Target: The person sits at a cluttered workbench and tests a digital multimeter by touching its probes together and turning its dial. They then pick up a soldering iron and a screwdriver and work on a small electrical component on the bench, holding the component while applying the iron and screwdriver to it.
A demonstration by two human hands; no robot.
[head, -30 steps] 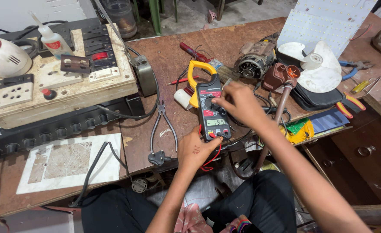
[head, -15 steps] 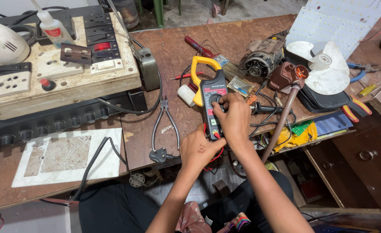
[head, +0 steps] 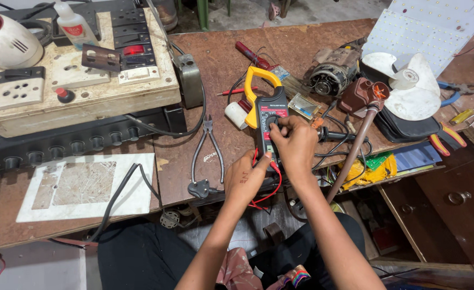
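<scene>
A clamp meter (head: pixel 265 110) with a yellow jaw and dark body lies upright over the front edge of the brown workbench (head: pixel 221 64). My left hand (head: pixel 248 180) grips its lower end, where red leads (head: pixel 266 196) hang out. My right hand (head: pixel 296 142) rests on the meter's middle, with thumb and fingers pinching the round dial. Most of the meter's display is hidden under my right hand.
Pliers (head: pixel 207 153) and a black plug (head: pixel 199 189) lie left of the meter. A switchboard box (head: pixel 76 70) fills the left. A small motor (head: pixel 331 78), white fan blade (head: pixel 409 86), brown hose (head: pixel 352 150), screwdrivers and an open drawer (head: pixel 435 198) sit to the right.
The view has shifted and come closer. My right hand moved down from the meter's side onto its dial. My left hand stays on the lower end.
</scene>
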